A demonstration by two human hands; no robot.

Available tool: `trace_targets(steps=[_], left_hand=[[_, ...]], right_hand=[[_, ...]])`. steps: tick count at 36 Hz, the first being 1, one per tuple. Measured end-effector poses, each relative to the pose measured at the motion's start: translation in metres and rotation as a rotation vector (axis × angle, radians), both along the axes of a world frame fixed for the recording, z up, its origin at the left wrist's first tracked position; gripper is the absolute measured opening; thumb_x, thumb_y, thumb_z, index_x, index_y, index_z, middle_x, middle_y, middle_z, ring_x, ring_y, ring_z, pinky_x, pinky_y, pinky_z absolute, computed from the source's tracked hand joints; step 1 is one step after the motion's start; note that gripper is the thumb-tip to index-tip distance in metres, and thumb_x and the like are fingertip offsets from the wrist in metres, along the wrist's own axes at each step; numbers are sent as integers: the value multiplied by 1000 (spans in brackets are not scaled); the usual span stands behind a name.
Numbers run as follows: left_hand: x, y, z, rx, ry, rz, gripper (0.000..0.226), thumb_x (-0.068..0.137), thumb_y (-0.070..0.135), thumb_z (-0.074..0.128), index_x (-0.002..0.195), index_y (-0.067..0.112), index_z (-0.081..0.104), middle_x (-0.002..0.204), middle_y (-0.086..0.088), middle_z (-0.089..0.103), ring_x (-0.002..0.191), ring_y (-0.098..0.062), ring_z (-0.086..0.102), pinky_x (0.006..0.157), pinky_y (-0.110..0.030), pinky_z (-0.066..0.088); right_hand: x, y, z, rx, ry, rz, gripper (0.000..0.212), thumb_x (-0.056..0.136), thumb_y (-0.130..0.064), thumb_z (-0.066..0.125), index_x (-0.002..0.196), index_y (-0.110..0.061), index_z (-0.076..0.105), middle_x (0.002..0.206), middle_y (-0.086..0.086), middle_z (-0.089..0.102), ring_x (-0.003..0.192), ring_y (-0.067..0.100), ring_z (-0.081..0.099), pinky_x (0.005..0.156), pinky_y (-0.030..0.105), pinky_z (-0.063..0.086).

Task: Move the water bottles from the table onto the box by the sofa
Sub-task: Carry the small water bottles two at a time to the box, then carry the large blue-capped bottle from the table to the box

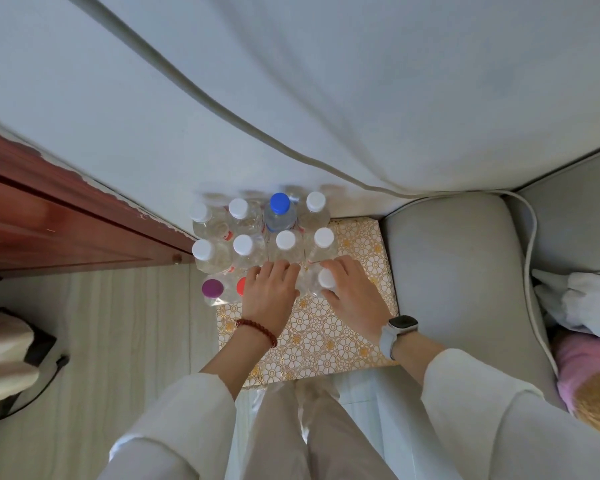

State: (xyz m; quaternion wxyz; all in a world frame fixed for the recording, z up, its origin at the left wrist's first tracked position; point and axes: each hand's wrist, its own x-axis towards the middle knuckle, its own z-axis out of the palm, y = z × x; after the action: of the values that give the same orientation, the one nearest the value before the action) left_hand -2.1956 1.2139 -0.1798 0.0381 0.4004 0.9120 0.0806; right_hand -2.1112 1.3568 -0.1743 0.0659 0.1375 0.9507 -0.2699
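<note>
Standing upright in rows, water bottles (246,249) crowd the box's (326,334) far edge beside the sofa (458,271).
Right hand (355,294) grips a white-capped bottle (321,284); left hand (269,292) hides another, grip unclear.

hands (271,289) on bottles (243,245), patterned box (326,337)

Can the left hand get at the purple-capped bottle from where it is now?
Probably yes. The purple-capped bottle stands at the near left corner of the box, with open floor beside it. The left hand lies just right of it, over the red-capped bottle between them.
</note>
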Motion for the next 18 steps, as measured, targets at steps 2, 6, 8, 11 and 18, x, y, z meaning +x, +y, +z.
trace_targets(steps=[2, 6, 8, 11, 18], left_hand=[[3, 0, 1, -17, 18, 24, 49, 49, 26, 87, 91, 15, 64, 83, -1, 66, 73, -22, 64, 70, -37, 51], [11, -3, 9, 0, -17, 107, 60, 54, 28, 83, 108, 17, 60, 103, -4, 67, 98, -25, 63, 89, -51, 46], [15, -8, 19, 34, -42, 159, 57, 61, 27, 79, 113, 17, 57, 108, -5, 65, 104, -27, 61, 94, -55, 41], [18, -24, 39, 105, -90, 256, 46, 71, 24, 71, 114, 15, 56, 112, -7, 63, 109, -30, 58, 97, -56, 41], [13, -103, 96, 268, -154, 603, 32, 87, 23, 54, 117, 11, 56, 122, -8, 56, 117, -27, 48, 100, -44, 32]], right_hand=[[1, 0, 4, -43, -20, -31, 46, 83, -16, 62, 125, -9, 43, 119, 13, 48, 107, 27, 47, 70, 35, 55], [3, -2, 18, -86, -2, -79, 43, 85, -21, 59, 125, -12, 44, 121, 8, 47, 110, 23, 47, 72, 35, 55], [3, -4, 30, -89, 37, -74, 36, 87, -20, 54, 121, -11, 46, 120, 8, 49, 111, 23, 47, 74, 33, 54], [-3, -12, 54, -80, 108, -48, 28, 90, -18, 50, 116, -9, 52, 115, 8, 54, 108, 23, 49, 78, 33, 51], [-38, -74, 108, -145, 54, 186, 22, 93, -23, 45, 106, -10, 56, 102, 9, 62, 92, 23, 57, 79, 39, 49]])
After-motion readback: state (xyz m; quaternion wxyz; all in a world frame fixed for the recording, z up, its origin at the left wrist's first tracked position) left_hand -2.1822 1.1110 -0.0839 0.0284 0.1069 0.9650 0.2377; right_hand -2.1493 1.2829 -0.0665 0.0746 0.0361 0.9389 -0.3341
